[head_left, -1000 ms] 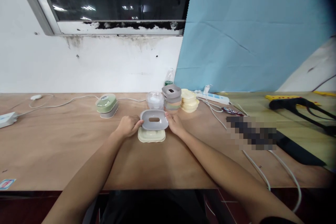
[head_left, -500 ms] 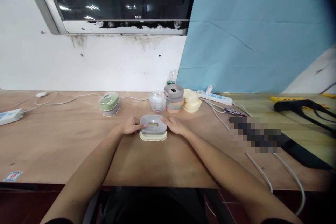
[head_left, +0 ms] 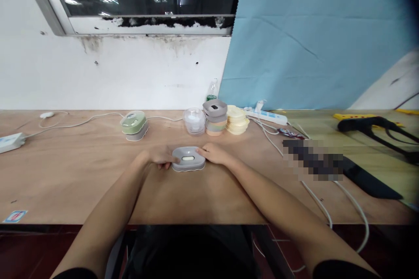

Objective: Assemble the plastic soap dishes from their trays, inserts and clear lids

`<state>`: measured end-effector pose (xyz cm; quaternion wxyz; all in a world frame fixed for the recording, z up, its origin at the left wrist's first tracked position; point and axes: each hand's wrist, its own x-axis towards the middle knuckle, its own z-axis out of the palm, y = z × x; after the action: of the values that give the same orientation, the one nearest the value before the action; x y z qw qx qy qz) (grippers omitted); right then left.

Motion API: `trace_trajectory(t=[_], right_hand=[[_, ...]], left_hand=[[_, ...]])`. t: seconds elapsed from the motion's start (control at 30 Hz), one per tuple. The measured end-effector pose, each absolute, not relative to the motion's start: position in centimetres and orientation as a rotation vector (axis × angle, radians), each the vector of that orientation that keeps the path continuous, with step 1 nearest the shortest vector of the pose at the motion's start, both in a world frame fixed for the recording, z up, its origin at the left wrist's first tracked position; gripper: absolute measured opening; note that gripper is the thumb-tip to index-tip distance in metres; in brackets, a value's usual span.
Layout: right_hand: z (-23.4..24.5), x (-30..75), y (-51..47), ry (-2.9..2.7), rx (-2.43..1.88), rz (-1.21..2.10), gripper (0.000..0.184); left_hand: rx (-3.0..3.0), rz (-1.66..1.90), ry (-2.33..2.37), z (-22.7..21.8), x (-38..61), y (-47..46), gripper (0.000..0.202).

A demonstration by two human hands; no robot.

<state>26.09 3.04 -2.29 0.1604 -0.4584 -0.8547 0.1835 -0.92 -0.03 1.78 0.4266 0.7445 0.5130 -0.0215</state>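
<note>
A grey lid with a slot (head_left: 188,157) now sits pressed down over the cream tray, whose colour shows only through the slot and at the bottom rim. My left hand (head_left: 158,155) grips the lid's left edge, fingers curled. My right hand (head_left: 214,154) rests on its right edge, fingers laid flat along it. Behind them stand a green-and-grey closed box (head_left: 133,124), a clear round container (head_left: 194,120), a stack of grey and pastel lids (head_left: 214,117) and a stack of cream trays (head_left: 237,119).
White cables run along the back of the wooden table (head_left: 81,170) to a power strip (head_left: 269,117) and a white adapter (head_left: 9,143) at far left. A black tool (head_left: 379,127) and a dark flat object (head_left: 368,181) lie at right. A bottle (head_left: 212,92) stands by the wall.
The grey lid, held above the cream tray a second ago, has come down and closed over it. Both hands stayed on its sides and lowered with it.
</note>
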Motion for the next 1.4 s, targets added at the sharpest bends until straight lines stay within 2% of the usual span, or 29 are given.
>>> trace_trajectory(t=[0.23, 0.47, 0.7, 0.77, 0.93, 1.1, 1.3, 1.4], right_hand=[[-2.5, 25.4, 2.4, -2.31, -1.319, 0.328, 0.055], [-0.6, 24.2, 3.5, -1.966, -1.266, 0.071, 0.028], [1.9, 23.4, 6.3, -2.036, -1.336, 0.014, 0.046], [2.1, 23.2, 6.9, -2.079, -1.369, 0.004, 0.044], [2.2, 22.8, 7.5, -2.114, -1.347, 0.016, 0.026], [1.7, 22.7, 6.6, -1.98, -1.234, 0.02, 0.02], [-1.5, 24.1, 3.0, -1.87, -1.009, 0.124, 0.028], [-2.9, 24.1, 1.5, -1.823, -0.921, 0.28, 0.03]], left_hand=[[1.85, 0.078, 1.397, 1.2, -1.0, 0.1, 0.05], [2.066, 0.331, 1.835, -0.7, -2.4, 1.7, 0.056], [2.114, 0.341, 1.866, -0.7, -2.2, 1.3, 0.054], [2.11, 0.325, 1.886, -0.6, -2.0, 1.2, 0.054], [2.083, 0.284, 1.935, -0.4, -1.8, 1.2, 0.051], [2.079, 0.28, 1.934, -0.3, -1.5, 1.1, 0.051], [2.059, 0.371, 2.003, -0.4, -2.2, 1.2, 0.064], [2.064, 0.694, 2.061, -0.2, -2.6, 1.2, 0.063]])
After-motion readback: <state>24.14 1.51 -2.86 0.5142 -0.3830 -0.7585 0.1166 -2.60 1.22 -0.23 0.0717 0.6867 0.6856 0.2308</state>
